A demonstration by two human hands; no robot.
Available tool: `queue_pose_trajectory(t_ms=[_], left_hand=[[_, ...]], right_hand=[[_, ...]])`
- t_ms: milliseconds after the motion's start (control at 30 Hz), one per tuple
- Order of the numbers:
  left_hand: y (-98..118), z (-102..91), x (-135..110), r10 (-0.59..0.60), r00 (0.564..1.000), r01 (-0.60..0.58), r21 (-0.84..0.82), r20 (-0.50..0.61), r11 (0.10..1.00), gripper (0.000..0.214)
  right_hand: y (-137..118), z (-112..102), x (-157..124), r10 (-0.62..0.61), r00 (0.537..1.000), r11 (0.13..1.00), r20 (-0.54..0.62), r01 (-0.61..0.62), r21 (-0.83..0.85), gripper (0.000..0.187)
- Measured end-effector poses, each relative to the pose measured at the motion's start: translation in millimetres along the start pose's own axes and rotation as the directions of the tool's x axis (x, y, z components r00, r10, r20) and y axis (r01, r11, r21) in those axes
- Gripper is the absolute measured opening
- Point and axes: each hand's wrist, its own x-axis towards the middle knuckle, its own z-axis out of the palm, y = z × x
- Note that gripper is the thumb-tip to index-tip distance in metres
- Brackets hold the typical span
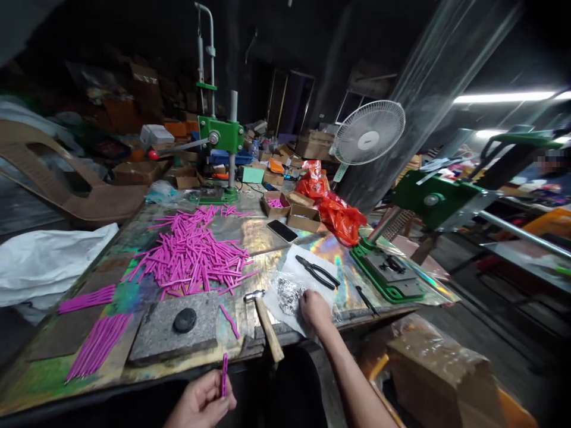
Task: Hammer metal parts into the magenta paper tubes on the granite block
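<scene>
My left hand (206, 397), low in front of the table, pinches a slim magenta plastic piece (224, 375) held upright, with small marks or holes along it. My right hand (316, 310) is at the near edge of a heap of small shiny metal pieces (289, 295) on a clear bag and white sheet. Its fingers are curled down, and whatever they hold is hidden. Beyond it, black-handled pliers (317, 272) rest on the sheet. Between my hands lies a hammer (266, 327) with a wooden handle. One loose magenta piece (229, 321) lies left of the hammer.
A large magenta heap (196, 252) covers the table's middle left, near neat rows (99, 345). A stone block (178, 330) carries a black disc (184, 320). Green presses stand behind (223, 135) and at right (439, 199). A phone (282, 231) lies by small boxes (304, 218).
</scene>
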Motion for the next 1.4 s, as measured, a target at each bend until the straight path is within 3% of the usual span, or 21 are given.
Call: queue_pose_trajectory(t_ms=[233,467,800,1033,1200,1400], left_hand=[[-5.8,-1.0,-2.9,0.018,0.993,-0.015,0.023,-0.113,1.000,0.050],[-7.0,-0.1,-4.4,0.069,0.996,-0.060,0.133,-0.060,0.989,0.045],[-3.9,-3.1,-3.5,0.078,0.995,-0.088,0.187,0.062,0.978,0.037],[-11.4,1.0,-1.7,0.084,0.992,-0.072,0.113,-0.097,0.991,0.048],[10.6,4.9,-1.2,0.089,0.992,-0.075,0.143,-0.093,0.987,0.038],[27.0,11.6,1.2,0.164,0.986,-0.159,0.137,-0.023,0.978,0.029]], right_hand=[[1.7,10.6,-1.4,-0.006,1.000,1.000,-0.002,0.006,0.016,0.018],[13.7,6.0,-9.2,-0.039,0.995,0.962,-0.091,0.062,0.267,0.017],[20.2,0.7,-23.3,-0.066,0.973,0.737,-0.223,0.198,0.647,0.021],[18.7,-1.0,-30.9,-0.096,0.975,0.573,-0.202,0.220,0.789,0.025],[6.2,-7.4,-47.3,-0.181,0.972,0.491,-0.151,0.223,0.842,0.027],[-18.3,-19.3,-77.4,-0.335,0.940,0.420,-0.065,0.211,0.883,0.028]])
